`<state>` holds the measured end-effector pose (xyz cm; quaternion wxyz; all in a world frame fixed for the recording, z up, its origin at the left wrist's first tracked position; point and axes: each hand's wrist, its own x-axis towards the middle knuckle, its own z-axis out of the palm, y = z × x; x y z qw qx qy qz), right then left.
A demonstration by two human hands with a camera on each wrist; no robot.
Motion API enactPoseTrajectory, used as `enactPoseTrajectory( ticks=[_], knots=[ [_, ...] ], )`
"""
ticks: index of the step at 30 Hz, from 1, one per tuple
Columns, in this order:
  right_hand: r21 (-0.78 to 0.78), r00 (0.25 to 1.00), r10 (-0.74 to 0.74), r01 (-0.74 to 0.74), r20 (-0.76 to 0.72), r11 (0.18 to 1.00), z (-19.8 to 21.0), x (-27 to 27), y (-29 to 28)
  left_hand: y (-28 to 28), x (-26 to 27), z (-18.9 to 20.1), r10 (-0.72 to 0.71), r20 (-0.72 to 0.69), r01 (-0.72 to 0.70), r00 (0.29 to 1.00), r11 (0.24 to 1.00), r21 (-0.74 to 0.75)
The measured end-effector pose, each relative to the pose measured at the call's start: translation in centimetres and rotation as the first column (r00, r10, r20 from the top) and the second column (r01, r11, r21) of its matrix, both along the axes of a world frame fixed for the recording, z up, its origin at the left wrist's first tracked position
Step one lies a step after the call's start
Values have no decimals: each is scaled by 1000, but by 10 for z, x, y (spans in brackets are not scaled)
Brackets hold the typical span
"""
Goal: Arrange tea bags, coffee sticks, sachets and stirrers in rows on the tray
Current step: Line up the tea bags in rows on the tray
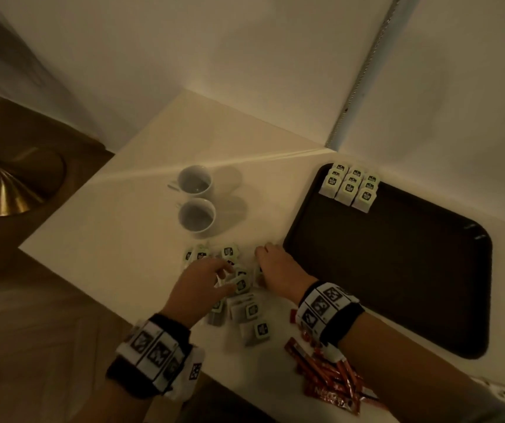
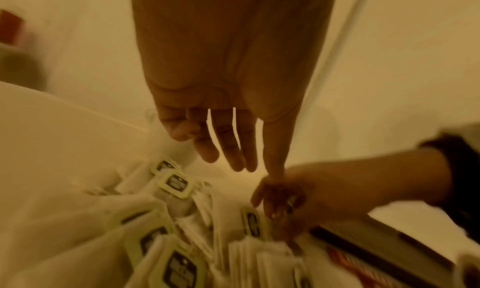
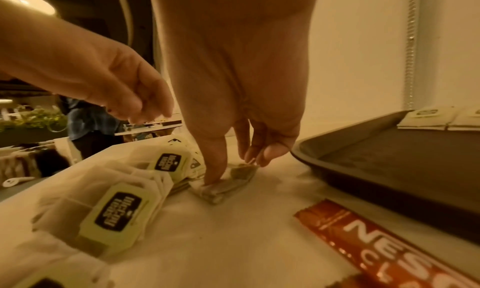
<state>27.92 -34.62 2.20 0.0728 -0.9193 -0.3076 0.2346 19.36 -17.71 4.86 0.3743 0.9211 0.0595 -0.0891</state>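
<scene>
A pale counter in a dim, warm-lit corner fills the head view. At 3 o'clock lies a dark tray, bare but for a block of tea bags in three short rows in its far corner, at 1 o'clock, apparently the start of the arrangement. Two cups stand at 11 o'clock, seemingly holding nothing. Loose bags lie heaped at 6 o'clock, just off the tray's edge, where both hands work; red coffee sticks lie at 5 o'clock under the right forearm. The left hand reaches in, fingers bent over one bag; the grip is unclear here.

The left wrist view shows the left hand's fingers nearly straight above the heap, holding nothing.

The right wrist view shows the right hand pinning a small stack of bags to the counter, thumb at one side and fingers at the other, probably squaring it for the tray at 3 o'clock. One stick lies at 5 o'clock.
</scene>
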Motion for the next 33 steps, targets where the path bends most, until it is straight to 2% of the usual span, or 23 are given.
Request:
enactPoseTrajectory(
  ticks=[3, 6, 10, 14, 17, 21, 24, 26, 28, 30, 33],
  knots=[
    [-47, 999, -46, 44, -29, 998, 0, 0, 1, -20, 9, -12, -124, -86, 145, 988, 940, 308],
    [-46, 996, -73, 71, -51, 996, 0, -3, 0, -28, 15, -18, -104, -134, 154, 986, 876, 457],
    [18, 994, -89, 90, -63, 996, 1, -5, -2, -26, 21, -18, -128, -175, 201, 976, 837, 508],
    [134, 983, -140, 156, -119, 979, 3, -6, -7, -24, 23, -17, -128, -64, 142, 990, 855, 499],
    [206, 964, -200, 235, -178, 950, 7, -3, -13, -23, 21, -18, -143, -49, 147, 988, 836, 529],
    [350, 941, -211, 298, -265, 888, 16, 4, -21, -19, 21, -19, -160, -99, 188, 982, 819, 542],
    [425, 933, -197, 316, -300, 848, 32, 9, -26, -12, 21, -20, -159, -101, 188, 982, 860, 474],
    [457, 937, -184, 309, -298, 834, 47, 15, -28, -7, 19, -16, -162, -29, 161, 986, 909, 385],
    [477, 938, -178, 307, -296, 824, 68, 22, -31, -2, 18, -6, -126, 109, 101, 986, 972, 211],
    [524, 928, -158, 324, -336, 788, 93, 29, -35, 1, 21, 14, -38, 159, 38, 987, 999, 3],
    [609, 934, -133, 319, -330, 726, 139, 39, -39, 0, 36, 54, 30, 140, 13, 990, 955, -297]
  ],
)
